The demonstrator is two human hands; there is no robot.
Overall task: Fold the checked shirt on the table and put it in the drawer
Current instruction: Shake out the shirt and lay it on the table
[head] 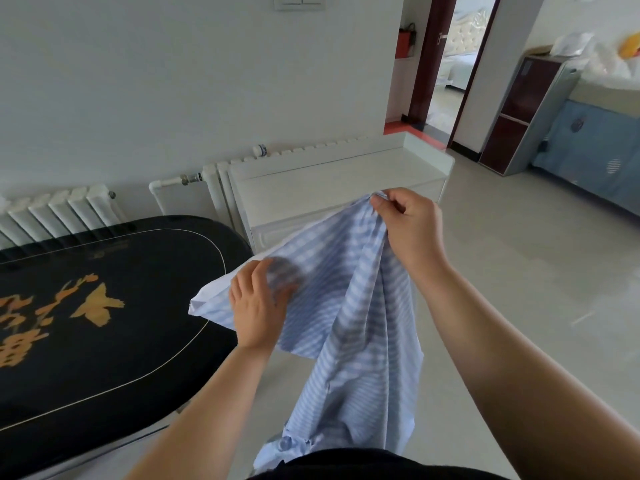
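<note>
The light blue and white checked shirt point(356, 327) hangs in the air in front of me, just past the right end of the black table point(104, 306). My right hand point(405, 223) pinches its top edge and holds it up. Lower and to the left, my left hand point(259, 306) grips the cloth, with its fingertips tucked under the fabric. One corner of the shirt reaches over the table's right end. The rest drapes down toward my waist. A white drawer cabinet point(332, 192) stands right behind the shirt against the wall.
White radiators point(59, 213) line the wall behind the table. Pale tiled floor point(519, 271) spreads to the right. A dark red and grey cabinet point(519, 109) and a blue cabinet point(599, 147) stand at the far right, beside an open doorway point(450, 64).
</note>
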